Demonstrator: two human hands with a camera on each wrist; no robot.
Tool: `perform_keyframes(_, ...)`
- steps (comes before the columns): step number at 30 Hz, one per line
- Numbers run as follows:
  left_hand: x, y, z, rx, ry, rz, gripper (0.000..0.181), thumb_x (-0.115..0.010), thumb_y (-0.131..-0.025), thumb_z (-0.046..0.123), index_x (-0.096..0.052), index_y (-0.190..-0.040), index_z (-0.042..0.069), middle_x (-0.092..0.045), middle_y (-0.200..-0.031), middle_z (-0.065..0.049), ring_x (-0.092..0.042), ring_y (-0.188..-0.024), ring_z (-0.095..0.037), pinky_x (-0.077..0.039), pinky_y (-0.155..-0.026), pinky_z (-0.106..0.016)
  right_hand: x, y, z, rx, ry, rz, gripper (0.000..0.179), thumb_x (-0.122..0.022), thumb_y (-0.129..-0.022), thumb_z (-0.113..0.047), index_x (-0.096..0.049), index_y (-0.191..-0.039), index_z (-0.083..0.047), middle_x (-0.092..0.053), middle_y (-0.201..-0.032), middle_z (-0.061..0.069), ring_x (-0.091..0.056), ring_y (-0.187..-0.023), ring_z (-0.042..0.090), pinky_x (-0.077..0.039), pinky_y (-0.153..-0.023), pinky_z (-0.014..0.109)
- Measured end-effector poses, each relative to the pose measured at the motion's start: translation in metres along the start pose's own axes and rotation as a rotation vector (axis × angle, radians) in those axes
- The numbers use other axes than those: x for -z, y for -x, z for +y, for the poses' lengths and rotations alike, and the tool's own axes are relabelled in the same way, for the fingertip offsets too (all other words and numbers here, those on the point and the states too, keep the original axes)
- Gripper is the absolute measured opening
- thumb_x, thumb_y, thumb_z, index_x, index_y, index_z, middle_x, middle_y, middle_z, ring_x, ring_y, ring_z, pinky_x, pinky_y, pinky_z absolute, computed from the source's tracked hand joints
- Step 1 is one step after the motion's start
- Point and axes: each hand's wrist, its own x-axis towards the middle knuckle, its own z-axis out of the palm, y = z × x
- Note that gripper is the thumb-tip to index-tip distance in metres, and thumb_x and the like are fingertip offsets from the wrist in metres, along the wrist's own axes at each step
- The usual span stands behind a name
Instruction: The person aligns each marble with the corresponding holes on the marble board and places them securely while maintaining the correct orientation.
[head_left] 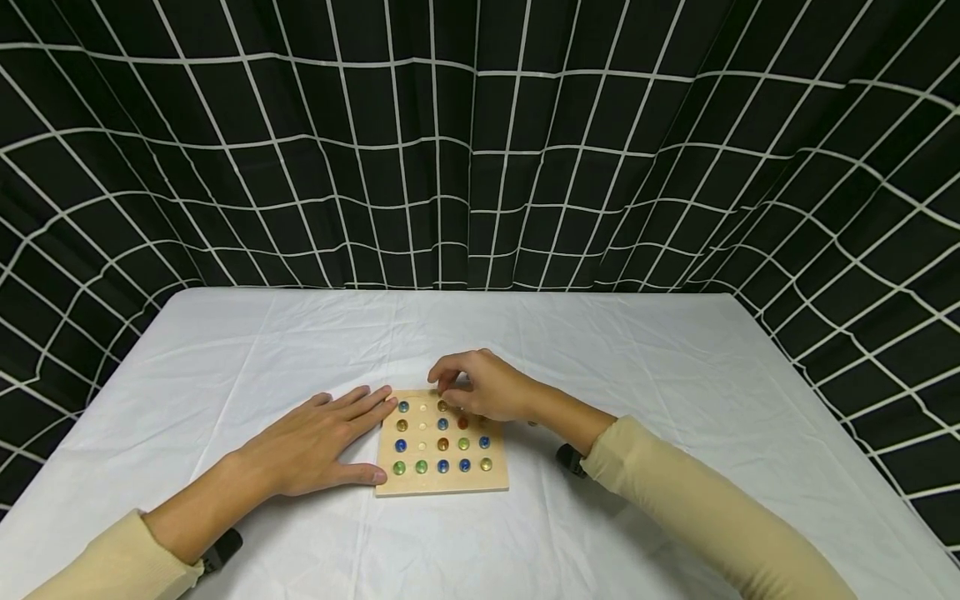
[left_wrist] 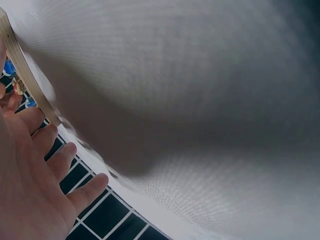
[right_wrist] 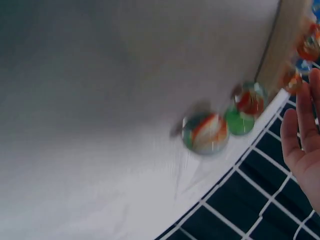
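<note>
A square wooden board (head_left: 442, 483) lies on the cloth, bearing rows of coloured glass marbles, with three bare hollows in its second column from the left. My left hand (head_left: 322, 442) is spread along the board's left side, fingertips at its upper left corner and thumb at the lower left one. Over the back edge bends my right hand (head_left: 487, 387), its thumb tip close to an amber marble (head_left: 442, 406) in the back row. A gap shows between that thumb and index finger. This hand hides part of the back right corner.
Beside the board's right side, three loose marbles rest on the white cloth: a red-and-white one (right_wrist: 205, 133), a green one (right_wrist: 240, 121) and a red one (right_wrist: 250, 101). Behind the table (head_left: 637, 358) hangs a black curtain (head_left: 495, 192) with a white grid.
</note>
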Motion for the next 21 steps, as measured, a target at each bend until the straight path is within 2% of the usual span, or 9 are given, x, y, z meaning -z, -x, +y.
perform_keyframes(6,-0.001,0.000,0.000,0.005,0.007,0.000,0.088,-0.036,-0.078,0.080,-0.025,-0.148,0.029,-0.025,-0.154,0.008,-0.028,-0.141,-0.021,-0.031,-0.105,-0.055,0.016,0.010,0.008,0.017,0.016,0.067,0.025,-0.066,-0.086,-0.011,-0.064,-0.110,-0.008,-0.070,-0.096,0.001,-0.061,-0.091,0.009,-0.048,-0.088,0.039)
perform_keyframes(13,0.000,0.000,0.000,-0.008,-0.005,0.008,0.088,-0.035,-0.078,0.080,-0.024,-0.149,0.028,-0.026,-0.154,0.006,-0.028,-0.141,-0.023,-0.031,-0.104,-0.056,0.030,0.034,0.026,-0.017,0.029,0.099,0.024,-0.067,-0.085,-0.012,-0.065,-0.109,-0.010,-0.071,-0.095,0.000,-0.062,-0.090,0.008,-0.048,-0.085,0.039)
perform_keyframes(21,-0.001,0.000,0.000,-0.009,-0.003,0.007,0.088,-0.034,-0.078,0.080,-0.024,-0.149,0.028,-0.026,-0.154,0.006,-0.028,-0.141,-0.023,-0.031,-0.104,-0.056,0.033,0.052,0.047,-0.077,-0.015,0.106,0.022,-0.067,-0.085,-0.008,-0.065,-0.107,-0.010,-0.070,-0.093,-0.002,-0.062,-0.090,0.009,-0.047,-0.084,0.041)
